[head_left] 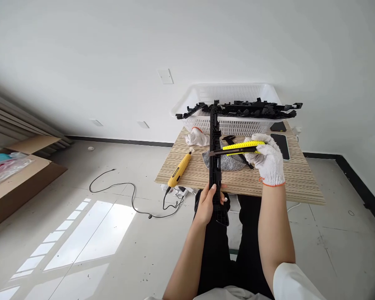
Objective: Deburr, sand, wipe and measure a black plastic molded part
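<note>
My bare left hand (208,201) is closed around the lower part of a long black plastic trim piece (215,164), which stands nearly upright in view over the table's front edge. In a white knit glove, my right hand (267,156) grips a yellow utility knife (242,146). The knife's dark blade reaches left across the middle of the trim piece and seems to touch it. Beneath them on the table lies a grey cloth (234,163), partly hidden. A dark tool, partly covered by my right hand and the knife, lies there too.
A white plastic basket (200,124) with several black plastic parts (253,109) across it stands at the table's back. On the wood-patterned table (296,179) are a yellow corded rotary tool (179,170), a white glove (197,137) and a phone (280,146). A cable (133,196) trails over the floor.
</note>
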### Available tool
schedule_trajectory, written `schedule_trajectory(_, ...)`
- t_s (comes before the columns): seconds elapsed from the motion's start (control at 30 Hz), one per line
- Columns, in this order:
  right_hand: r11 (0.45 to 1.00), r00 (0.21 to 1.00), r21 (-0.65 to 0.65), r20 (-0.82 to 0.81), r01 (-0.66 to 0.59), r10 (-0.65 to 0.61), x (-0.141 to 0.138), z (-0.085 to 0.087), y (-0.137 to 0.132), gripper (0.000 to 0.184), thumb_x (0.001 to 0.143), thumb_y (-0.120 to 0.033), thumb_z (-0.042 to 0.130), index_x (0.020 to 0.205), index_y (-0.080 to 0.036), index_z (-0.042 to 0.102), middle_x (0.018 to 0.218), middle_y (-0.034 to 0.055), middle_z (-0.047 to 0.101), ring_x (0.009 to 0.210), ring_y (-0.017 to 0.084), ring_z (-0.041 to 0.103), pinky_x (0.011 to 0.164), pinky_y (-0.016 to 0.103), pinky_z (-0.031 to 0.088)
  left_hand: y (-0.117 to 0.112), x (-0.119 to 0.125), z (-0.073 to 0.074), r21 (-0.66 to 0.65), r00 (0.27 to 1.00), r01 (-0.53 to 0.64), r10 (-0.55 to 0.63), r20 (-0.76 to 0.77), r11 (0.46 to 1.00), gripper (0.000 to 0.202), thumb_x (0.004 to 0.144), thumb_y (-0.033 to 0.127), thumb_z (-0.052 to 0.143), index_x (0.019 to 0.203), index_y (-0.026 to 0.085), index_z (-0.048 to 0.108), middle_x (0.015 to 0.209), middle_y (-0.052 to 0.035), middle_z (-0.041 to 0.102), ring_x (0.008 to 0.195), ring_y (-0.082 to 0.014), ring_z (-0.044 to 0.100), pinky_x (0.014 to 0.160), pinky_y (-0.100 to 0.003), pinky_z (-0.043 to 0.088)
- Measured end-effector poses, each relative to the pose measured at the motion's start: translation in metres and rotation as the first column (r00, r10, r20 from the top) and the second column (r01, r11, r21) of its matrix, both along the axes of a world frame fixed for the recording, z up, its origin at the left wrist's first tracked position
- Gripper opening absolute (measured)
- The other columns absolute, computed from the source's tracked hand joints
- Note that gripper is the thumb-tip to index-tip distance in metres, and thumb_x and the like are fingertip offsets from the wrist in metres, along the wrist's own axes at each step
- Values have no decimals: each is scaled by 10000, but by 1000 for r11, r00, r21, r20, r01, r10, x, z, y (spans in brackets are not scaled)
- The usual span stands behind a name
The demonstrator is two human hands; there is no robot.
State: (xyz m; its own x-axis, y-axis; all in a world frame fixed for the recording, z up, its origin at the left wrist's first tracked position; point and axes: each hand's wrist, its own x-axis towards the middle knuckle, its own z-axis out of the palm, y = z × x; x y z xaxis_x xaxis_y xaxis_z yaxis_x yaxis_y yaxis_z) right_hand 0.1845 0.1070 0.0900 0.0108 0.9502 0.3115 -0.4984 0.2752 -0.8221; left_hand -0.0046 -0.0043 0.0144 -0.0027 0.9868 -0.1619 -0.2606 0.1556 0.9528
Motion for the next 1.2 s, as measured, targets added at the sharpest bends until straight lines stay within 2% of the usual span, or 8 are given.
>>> schedule_trajectory(0.27,999,999,3,2,-47,47,0,-1,0,204,769,-211,661,968,-259,674,1050,18,728,666,142,684,514,281,573,0,1,0,-2,1000,-5,5,8,1000,402,917,524,529,978,165,697,683,-21,651,571,-129,561,605,-261,468)
schedule_trajectory(0.37,1000,999,0,-29,22,-22,-1,0,-2,233,779,-213,683,999,-285,665,1139,-4,707,741,140,709,600,289,608,0,1,0,7,1000,-9,9,16,1000,388,923,511,529,981,165,694,683,-18,651,564,-125,554,603,-258,463)
schedule_trajectory(0.5,991,991,-8,-10,-133,133,1,-2,-1,203,787,-204,662,982,-256,678,1053,17,725,633,123,676,530,276,582,0,0,-1,27,1000,14,-14,13,1000,387,939,504,516,978,164,697,690,-24,655,574,-121,548,626,-255,467)
schedule_trajectory(0.63,1000,999,26,-36,-14,15,1,-3,0,220,790,-221,676,1001,-285,665,1115,-5,709,731,137,702,592,288,605,0,0,-1,23,1000,6,-6,19,1000,387,938,500,521,988,162,701,682,-22,645,575,-123,545,614,-253,464)
schedule_trajectory(0.77,997,997,25,-4,-77,77,1,-1,-3,165,791,-252,641,951,-266,680,976,13,729,670,137,670,501,262,561,1,0,-1,18,999,13,-13,30,1000,387,934,502,528,976,160,703,667,-23,642,572,-124,544,616,-254,468)
schedule_trajectory(0.9,999,999,28,-39,34,-33,-1,1,-6,245,791,-232,663,1028,-288,677,1072,-5,721,679,128,688,541,265,590,1,0,-1,22,999,2,-3,38,1000,376,937,489,529,974,158,703,672,-19,639,569,-120,546,600,-248,468)
schedule_trajectory(1.07,995,995,-2,-6,-96,96,-6,0,-7,216,812,-208,635,1016,-253,692,1048,14,734,689,140,717,552,256,606,0,0,0,12,999,7,-8,39,1000,384,943,485,524,1004,153,705,668,-14,630,576,-116,550,598,-240,471)
schedule_trajectory(1.2,998,998,-27,20,-52,52,-9,-2,-5,275,826,-238,680,1096,-290,672,1161,0,706,838,166,743,664,276,642,0,0,1,16,999,20,-21,46,1000,387,946,485,519,991,149,707,658,-14,626,578,-115,551,600,-237,470)
